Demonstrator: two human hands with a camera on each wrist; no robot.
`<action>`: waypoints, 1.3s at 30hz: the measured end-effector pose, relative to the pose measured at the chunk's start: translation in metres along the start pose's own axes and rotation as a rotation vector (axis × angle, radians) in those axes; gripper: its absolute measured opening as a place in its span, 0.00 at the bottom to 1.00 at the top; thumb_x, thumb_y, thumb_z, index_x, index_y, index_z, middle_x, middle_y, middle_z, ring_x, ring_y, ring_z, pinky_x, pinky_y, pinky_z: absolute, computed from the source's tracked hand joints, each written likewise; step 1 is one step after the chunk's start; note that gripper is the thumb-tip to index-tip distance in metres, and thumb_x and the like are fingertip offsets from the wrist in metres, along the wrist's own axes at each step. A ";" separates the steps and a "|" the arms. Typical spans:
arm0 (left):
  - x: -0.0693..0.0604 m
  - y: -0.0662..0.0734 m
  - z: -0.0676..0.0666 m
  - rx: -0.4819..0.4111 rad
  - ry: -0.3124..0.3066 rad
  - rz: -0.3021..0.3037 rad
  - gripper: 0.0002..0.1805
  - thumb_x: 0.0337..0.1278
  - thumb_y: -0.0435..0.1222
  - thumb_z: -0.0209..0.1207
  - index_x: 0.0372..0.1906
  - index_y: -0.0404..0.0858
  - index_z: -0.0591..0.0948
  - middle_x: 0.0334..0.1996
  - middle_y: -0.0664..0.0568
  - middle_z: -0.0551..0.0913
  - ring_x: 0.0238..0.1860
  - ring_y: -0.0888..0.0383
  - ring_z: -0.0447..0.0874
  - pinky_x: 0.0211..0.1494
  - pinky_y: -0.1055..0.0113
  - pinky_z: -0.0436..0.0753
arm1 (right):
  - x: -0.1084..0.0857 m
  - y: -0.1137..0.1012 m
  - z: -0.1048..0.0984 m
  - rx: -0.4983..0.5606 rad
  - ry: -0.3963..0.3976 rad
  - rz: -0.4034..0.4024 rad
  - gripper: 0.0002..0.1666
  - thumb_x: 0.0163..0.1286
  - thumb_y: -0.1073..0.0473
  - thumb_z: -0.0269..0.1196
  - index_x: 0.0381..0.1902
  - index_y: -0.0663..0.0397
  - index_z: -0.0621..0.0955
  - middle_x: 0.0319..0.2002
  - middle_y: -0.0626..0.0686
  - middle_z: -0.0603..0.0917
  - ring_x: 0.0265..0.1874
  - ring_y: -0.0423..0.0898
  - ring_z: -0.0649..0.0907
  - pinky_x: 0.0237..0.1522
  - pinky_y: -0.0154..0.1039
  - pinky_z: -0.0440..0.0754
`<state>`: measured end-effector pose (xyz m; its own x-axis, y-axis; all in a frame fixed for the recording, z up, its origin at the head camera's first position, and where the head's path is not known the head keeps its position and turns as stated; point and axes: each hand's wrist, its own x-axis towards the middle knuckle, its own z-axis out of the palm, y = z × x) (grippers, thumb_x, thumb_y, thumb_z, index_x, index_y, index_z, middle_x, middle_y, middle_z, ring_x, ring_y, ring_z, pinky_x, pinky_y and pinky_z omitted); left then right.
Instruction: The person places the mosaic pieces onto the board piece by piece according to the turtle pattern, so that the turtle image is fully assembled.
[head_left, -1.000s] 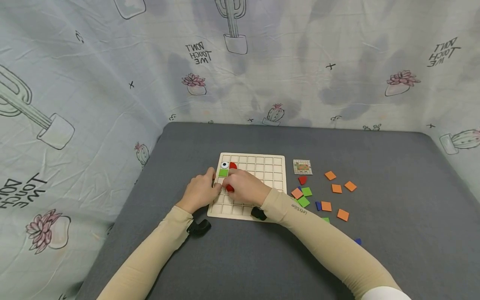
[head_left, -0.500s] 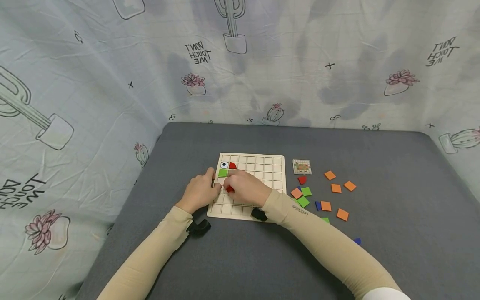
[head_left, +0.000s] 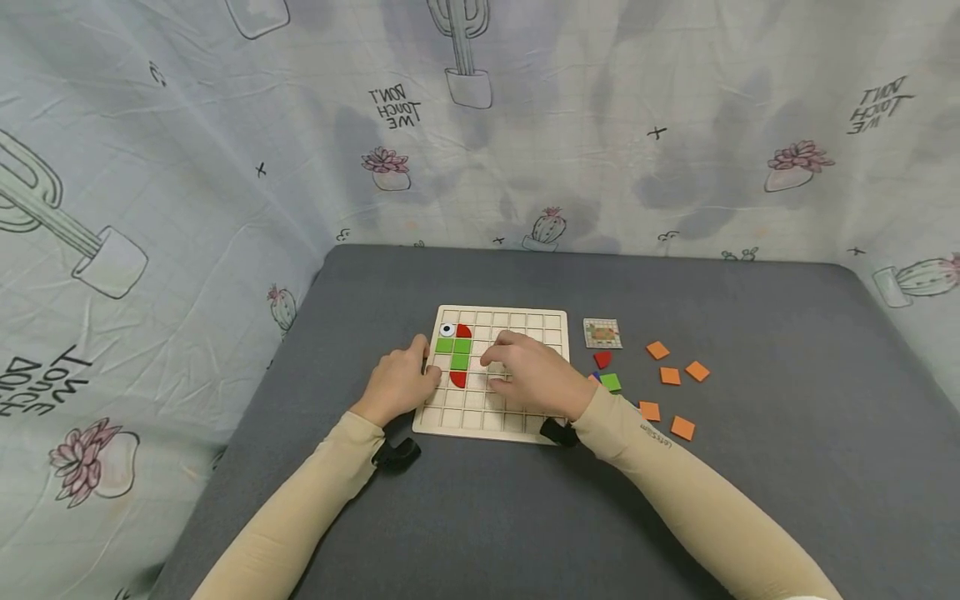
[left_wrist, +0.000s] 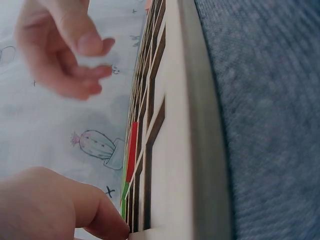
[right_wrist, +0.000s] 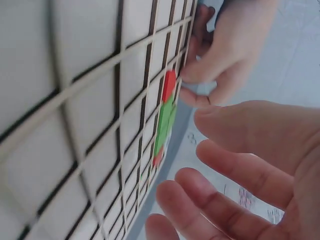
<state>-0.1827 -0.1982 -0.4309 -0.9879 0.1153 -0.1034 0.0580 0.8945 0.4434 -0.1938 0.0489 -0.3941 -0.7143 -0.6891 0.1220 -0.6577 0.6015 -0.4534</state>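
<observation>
A wooden grid board [head_left: 457, 421] lies on the table. My left hand [head_left: 397, 382] holds its left edge, thumb on the rim; the left wrist view shows the thumb [left_wrist: 102, 212] there. In the board's upper left sit a white eye tile [head_left: 447, 330], a red rounded tile [head_left: 463, 332], several green square tiles [head_left: 460, 362] and a second red rounded tile [head_left: 458, 379] below them. My right hand [head_left: 536, 372] hovers over the board, right of these tiles. Its fingers are loosely bent and apart, holding nothing, as the right wrist view confirms.
Right of the board lies a small picture card [head_left: 602, 333]. Near it are a red tile [head_left: 603, 360], a green tile [head_left: 611, 382] and several orange squares [head_left: 671, 376]. My right forearm [head_left: 675, 467] hides part of that area. A printed curtain [head_left: 600, 125] surrounds the table.
My right hand has let go at the tiles and moved right, uncovering green squares and the lower red tile on the board. The left hand stays at the board's edge.
</observation>
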 end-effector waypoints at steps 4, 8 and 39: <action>0.001 -0.001 0.000 -0.001 -0.001 0.006 0.12 0.71 0.41 0.56 0.49 0.37 0.72 0.17 0.49 0.71 0.15 0.54 0.67 0.20 0.63 0.61 | -0.016 0.010 -0.010 -0.009 0.024 0.031 0.14 0.67 0.61 0.70 0.51 0.56 0.88 0.47 0.54 0.85 0.36 0.45 0.82 0.40 0.41 0.82; 0.001 -0.001 0.001 -0.006 -0.004 0.008 0.12 0.71 0.41 0.55 0.49 0.37 0.71 0.17 0.49 0.70 0.16 0.54 0.67 0.20 0.63 0.61 | -0.033 0.021 -0.019 -0.035 0.044 0.038 0.15 0.67 0.61 0.71 0.51 0.57 0.88 0.48 0.56 0.86 0.39 0.48 0.85 0.41 0.42 0.83; 0.001 -0.002 0.000 -0.009 -0.007 0.016 0.11 0.71 0.40 0.53 0.47 0.37 0.71 0.16 0.50 0.68 0.14 0.56 0.63 0.19 0.65 0.60 | -0.089 0.059 -0.051 -0.085 0.054 0.100 0.20 0.59 0.70 0.71 0.52 0.59 0.87 0.47 0.57 0.84 0.32 0.47 0.82 0.28 0.34 0.74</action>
<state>-0.1841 -0.2001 -0.4325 -0.9858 0.1326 -0.1027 0.0723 0.8887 0.4528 -0.1810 0.1662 -0.3866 -0.7877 -0.6026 0.1284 -0.5988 0.6997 -0.3897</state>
